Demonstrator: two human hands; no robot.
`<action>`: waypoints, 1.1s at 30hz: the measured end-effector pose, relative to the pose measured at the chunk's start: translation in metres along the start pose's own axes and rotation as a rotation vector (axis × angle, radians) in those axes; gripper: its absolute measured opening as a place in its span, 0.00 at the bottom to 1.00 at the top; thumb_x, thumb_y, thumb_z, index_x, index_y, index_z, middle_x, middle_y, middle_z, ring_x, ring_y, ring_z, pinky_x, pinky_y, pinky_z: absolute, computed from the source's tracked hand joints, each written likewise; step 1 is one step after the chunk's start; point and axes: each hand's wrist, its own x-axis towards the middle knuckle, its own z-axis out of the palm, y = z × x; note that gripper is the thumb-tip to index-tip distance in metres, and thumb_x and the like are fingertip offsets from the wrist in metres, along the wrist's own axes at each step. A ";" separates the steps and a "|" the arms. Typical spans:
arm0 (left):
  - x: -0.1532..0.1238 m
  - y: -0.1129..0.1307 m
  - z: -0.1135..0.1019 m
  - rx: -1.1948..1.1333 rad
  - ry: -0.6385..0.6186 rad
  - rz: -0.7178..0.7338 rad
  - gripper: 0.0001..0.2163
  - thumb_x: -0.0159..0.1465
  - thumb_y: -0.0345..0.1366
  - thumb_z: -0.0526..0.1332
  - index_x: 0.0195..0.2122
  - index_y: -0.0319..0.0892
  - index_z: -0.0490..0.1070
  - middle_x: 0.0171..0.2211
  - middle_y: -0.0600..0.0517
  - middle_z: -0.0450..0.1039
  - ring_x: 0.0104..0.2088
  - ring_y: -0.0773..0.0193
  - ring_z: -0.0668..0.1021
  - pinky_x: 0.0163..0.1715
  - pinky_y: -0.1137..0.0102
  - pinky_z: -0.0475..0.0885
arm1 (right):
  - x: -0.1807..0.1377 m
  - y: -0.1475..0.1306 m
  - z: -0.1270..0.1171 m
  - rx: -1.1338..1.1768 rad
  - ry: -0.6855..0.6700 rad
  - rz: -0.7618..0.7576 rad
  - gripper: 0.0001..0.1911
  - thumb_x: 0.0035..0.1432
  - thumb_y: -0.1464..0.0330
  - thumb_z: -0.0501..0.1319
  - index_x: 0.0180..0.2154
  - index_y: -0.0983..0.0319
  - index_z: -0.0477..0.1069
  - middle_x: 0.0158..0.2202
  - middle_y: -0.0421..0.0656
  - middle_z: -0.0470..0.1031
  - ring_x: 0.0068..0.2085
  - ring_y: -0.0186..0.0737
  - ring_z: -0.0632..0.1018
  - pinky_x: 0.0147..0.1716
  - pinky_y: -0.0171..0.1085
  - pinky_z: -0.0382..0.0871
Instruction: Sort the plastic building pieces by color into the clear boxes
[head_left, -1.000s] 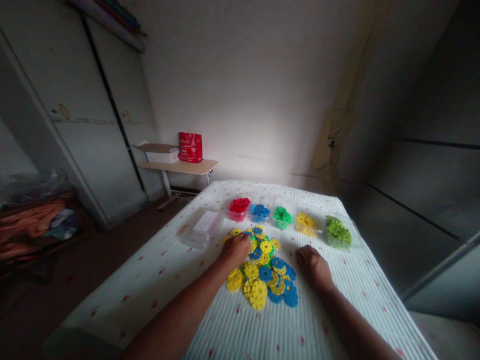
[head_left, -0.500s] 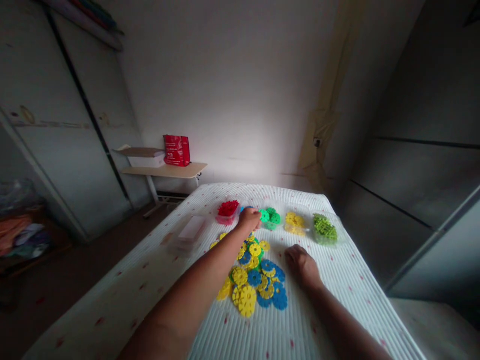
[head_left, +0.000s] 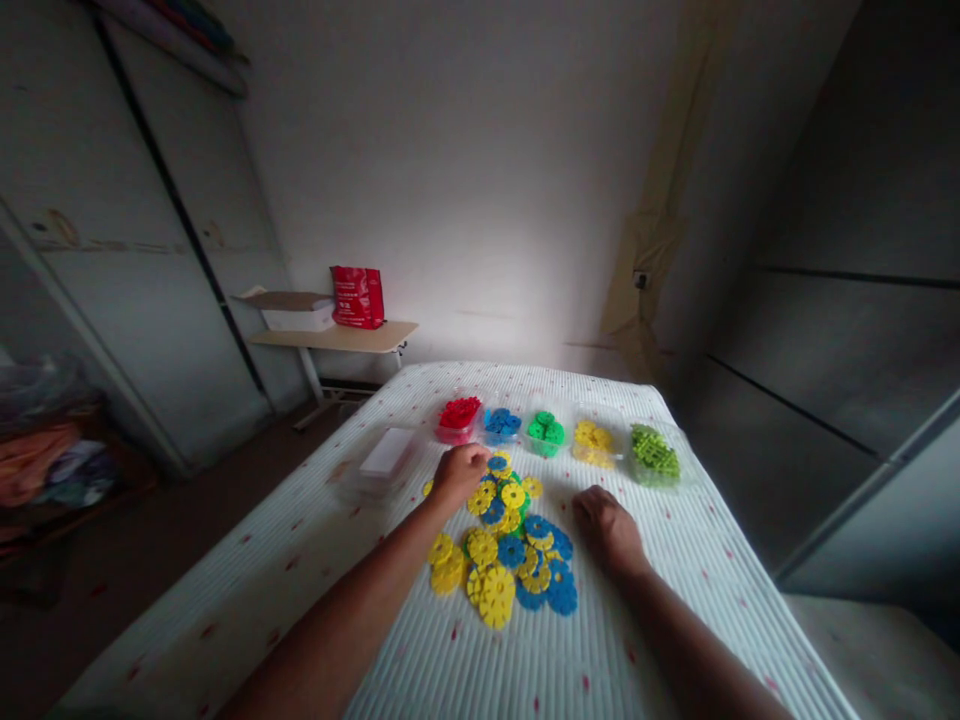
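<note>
A loose pile of yellow, blue and green notched plastic discs [head_left: 496,598] lies in the middle of the bed-like surface. At the pile's far left edge is my left hand [head_left: 459,474], its fingers drawn together beside a blue disc [head_left: 498,463] lying on a yellow one. Whatever those fingertips hold, if anything, is hidden. My right hand [head_left: 609,528] rests on the cover to the right of the pile, fingers curled in, with no disc showing in it. Beyond the pile, a clear tub holds green discs [head_left: 545,430].
Also in the row are clear tubs of red pieces [head_left: 458,412], blue discs [head_left: 502,421], yellow discs [head_left: 592,437] and light-green pieces [head_left: 654,451]. To the left lies a clear container with a white rectangle [head_left: 387,451]. A small table [head_left: 337,340] carries a red bag [head_left: 358,297].
My left hand has drawn back from the green tub to the pile's left edge, uncovering the blue tub. The right hand stays in place. The view has shifted slightly.
</note>
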 end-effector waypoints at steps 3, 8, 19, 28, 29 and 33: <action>-0.024 -0.026 -0.026 0.111 0.037 0.017 0.10 0.58 0.29 0.55 0.33 0.42 0.76 0.30 0.53 0.78 0.33 0.67 0.77 0.33 0.76 0.68 | 0.000 0.001 0.002 0.006 0.012 -0.006 0.14 0.62 0.70 0.49 0.29 0.61 0.70 0.31 0.44 0.71 0.35 0.37 0.72 0.34 0.32 0.61; -0.046 -0.061 -0.040 0.431 0.143 0.089 0.12 0.59 0.29 0.53 0.38 0.42 0.76 0.40 0.50 0.78 0.41 0.64 0.77 0.43 0.73 0.67 | -0.001 0.002 0.002 0.009 0.023 -0.018 0.14 0.62 0.69 0.49 0.29 0.61 0.70 0.31 0.43 0.70 0.35 0.37 0.72 0.34 0.32 0.61; -0.053 -0.063 -0.035 0.483 0.135 0.017 0.12 0.61 0.29 0.52 0.39 0.43 0.75 0.42 0.52 0.77 0.42 0.63 0.77 0.43 0.73 0.67 | -0.001 0.004 0.004 0.037 0.066 -0.050 0.14 0.60 0.70 0.48 0.28 0.61 0.70 0.30 0.44 0.70 0.34 0.38 0.72 0.35 0.33 0.62; -0.052 -0.068 -0.035 0.460 0.137 0.023 0.12 0.61 0.29 0.52 0.39 0.44 0.74 0.42 0.52 0.77 0.42 0.64 0.77 0.42 0.73 0.67 | -0.001 0.006 0.006 0.021 0.043 -0.038 0.15 0.61 0.69 0.48 0.29 0.61 0.71 0.31 0.44 0.71 0.36 0.38 0.72 0.36 0.33 0.62; -0.052 -0.068 -0.035 0.457 0.136 0.024 0.12 0.61 0.29 0.52 0.39 0.44 0.74 0.42 0.52 0.77 0.43 0.64 0.77 0.43 0.74 0.67 | -0.001 0.006 0.006 0.025 0.038 -0.036 0.15 0.61 0.69 0.48 0.30 0.61 0.71 0.31 0.44 0.71 0.36 0.38 0.72 0.36 0.33 0.62; -0.053 -0.066 -0.036 0.457 0.131 0.030 0.12 0.61 0.29 0.51 0.39 0.44 0.74 0.42 0.52 0.77 0.43 0.65 0.76 0.44 0.74 0.67 | -0.001 0.003 0.001 0.027 0.014 -0.005 0.13 0.59 0.70 0.49 0.30 0.61 0.72 0.32 0.44 0.71 0.37 0.38 0.72 0.36 0.33 0.62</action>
